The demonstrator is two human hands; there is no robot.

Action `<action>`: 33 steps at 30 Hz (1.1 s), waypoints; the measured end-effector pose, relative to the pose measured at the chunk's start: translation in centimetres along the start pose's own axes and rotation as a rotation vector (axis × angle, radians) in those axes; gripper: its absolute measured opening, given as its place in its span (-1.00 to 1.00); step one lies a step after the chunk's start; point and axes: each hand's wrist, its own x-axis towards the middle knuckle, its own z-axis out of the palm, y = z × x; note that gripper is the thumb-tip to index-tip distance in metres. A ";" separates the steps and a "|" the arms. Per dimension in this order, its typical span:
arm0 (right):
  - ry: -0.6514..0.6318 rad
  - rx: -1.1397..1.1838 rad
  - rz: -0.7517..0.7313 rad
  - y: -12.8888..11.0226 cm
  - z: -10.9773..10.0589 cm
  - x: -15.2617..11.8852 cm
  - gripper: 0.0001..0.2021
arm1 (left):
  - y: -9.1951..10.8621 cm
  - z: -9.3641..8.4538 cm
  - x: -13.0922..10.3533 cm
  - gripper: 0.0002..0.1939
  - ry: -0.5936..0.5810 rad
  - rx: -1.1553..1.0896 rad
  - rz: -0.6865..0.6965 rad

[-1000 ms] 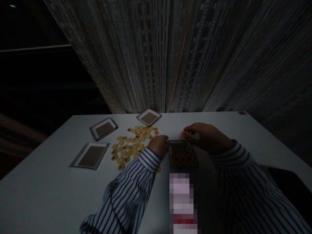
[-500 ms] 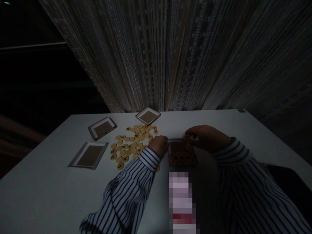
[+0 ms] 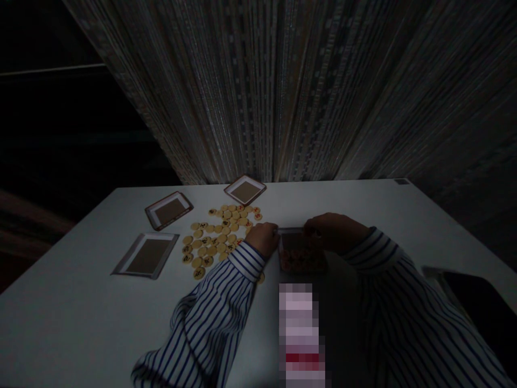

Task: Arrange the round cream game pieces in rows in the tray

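Note:
A small shallow box [image 3: 291, 243] lies on the table in front of me, with several round xiangqi pieces [image 3: 302, 261] set in rows in its near part. My left hand [image 3: 262, 238] is closed at the box's left edge, its fingertips gripping the rim. Over the box's far right corner is my right hand [image 3: 337, 233], its fingers pinched together and pointing down inside; the xiangqi piece in them is mostly hidden in shadow. Loose cream xiangqi pieces [image 3: 221, 238], some showing black or red characters, are spread left of my left hand.
Three more framed trays or lids stand beyond the loose pieces: one at the left [image 3: 146, 256], one behind it [image 3: 169, 210], one at the back [image 3: 245, 191]. A dark flat object [image 3: 476, 302] lies at right. A string curtain [image 3: 258, 108] hangs behind the white table [image 3: 72, 318].
My right hand has moved left and down, carrying a red-marked xiangqi piece from the box's far right rim into the box. My left hand stays at the left edge.

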 end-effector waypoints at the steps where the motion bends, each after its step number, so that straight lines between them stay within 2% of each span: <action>1: -0.014 -0.011 0.013 -0.1 0.0 0.1 -0.78 | 0.0 0.0 0.0 -0.71 0.000 0.000 0.006; 6: -0.065 -0.036 0.040 -0.9 0.2 0.4 -0.77 | -0.1 0.1 0.1 -0.69 0.014 0.017 0.039; 10: -0.072 -0.044 -0.005 -1.3 0.4 0.6 -0.78 | -0.1 0.0 0.0 -0.69 0.008 0.016 0.030; 22: -0.118 -0.140 -0.010 -0.5 2.0 2.0 -0.69 | 0.0 -0.1 0.0 -0.68 -0.022 0.048 0.011; 33: -0.144 -0.147 -0.010 -0.5 2.1 2.3 -0.68 | -0.1 -0.1 0.0 -0.67 -0.004 0.065 0.038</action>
